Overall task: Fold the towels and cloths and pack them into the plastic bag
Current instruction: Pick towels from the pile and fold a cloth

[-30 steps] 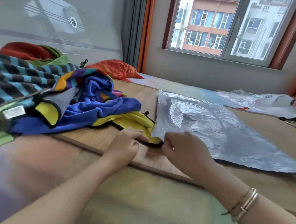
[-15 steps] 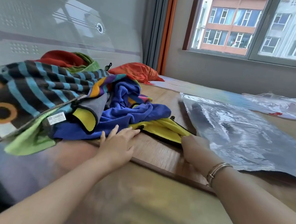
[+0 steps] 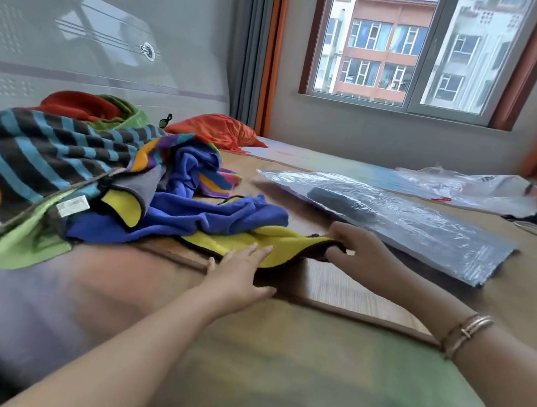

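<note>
A woven mat covers a bed below a window. At the mat's near edge, the right hand pinches the yellow, black-edged microfibre cloth; the left hand presses it flat-fingered. The clear plastic bag lies just beyond.

Your left hand lies flat, fingers straight and pointing forward. Your right hand curls, pinching, bracelets on its wrist.

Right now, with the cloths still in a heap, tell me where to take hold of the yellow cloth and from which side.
Take the yellow cloth by its dark-trimmed near edge, coming from the person's side. That edge lies free on the mat; the rest runs under the blue cloth. The right hand already pinches the right corner; the left hand rests flat on it.
</note>
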Action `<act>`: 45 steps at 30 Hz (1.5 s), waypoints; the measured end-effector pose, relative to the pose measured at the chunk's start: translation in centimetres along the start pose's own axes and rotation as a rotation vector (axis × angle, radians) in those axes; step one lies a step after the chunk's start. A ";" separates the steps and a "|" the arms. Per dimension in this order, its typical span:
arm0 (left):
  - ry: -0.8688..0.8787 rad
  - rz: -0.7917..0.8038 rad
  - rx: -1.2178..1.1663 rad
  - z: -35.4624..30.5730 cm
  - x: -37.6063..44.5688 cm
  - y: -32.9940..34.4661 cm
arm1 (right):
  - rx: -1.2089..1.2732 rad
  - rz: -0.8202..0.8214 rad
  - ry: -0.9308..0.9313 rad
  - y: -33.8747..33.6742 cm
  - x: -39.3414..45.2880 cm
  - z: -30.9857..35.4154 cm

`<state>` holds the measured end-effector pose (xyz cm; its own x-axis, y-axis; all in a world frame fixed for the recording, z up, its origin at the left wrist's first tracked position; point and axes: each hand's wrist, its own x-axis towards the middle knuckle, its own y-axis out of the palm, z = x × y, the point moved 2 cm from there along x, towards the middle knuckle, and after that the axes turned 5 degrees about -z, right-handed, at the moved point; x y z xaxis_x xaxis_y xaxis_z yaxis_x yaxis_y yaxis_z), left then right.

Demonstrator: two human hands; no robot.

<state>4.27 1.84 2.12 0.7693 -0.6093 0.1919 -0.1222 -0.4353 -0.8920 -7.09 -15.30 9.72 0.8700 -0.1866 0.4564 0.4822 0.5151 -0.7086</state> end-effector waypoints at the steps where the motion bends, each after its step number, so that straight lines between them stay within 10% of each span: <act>1: -0.006 -0.045 -0.011 -0.2 -0.1 -0.1 | 0.084 -0.033 0.003 0.0 -0.1 0.8; 7: 0.119 -0.385 -0.456 -2.3 -0.7 -3.9 | 0.342 -0.242 0.065 -1.9 -0.2 3.5; 14: 0.185 -0.271 -0.536 -3.2 -1.0 -5.9 | 0.201 0.365 0.066 1.7 -2.7 0.8; 24: 0.005 0.228 0.229 4.0 5.0 -1.6 | -0.218 0.486 0.046 8.9 3.1 -3.8; 40: -0.262 0.156 0.355 9.4 12.3 -4.4 | -0.725 0.350 0.141 1.7 5.3 -9.7; 45: 0.099 -0.023 0.169 2.6 10.4 -2.9 | -0.780 0.312 0.152 1.2 2.5 -8.0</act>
<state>14.26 -1.50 5.61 0.7041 -0.6665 0.2451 0.0085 -0.3372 -0.9414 -3.54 -21.90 5.71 0.9523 -0.2707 0.1411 0.1024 -0.1520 -0.9831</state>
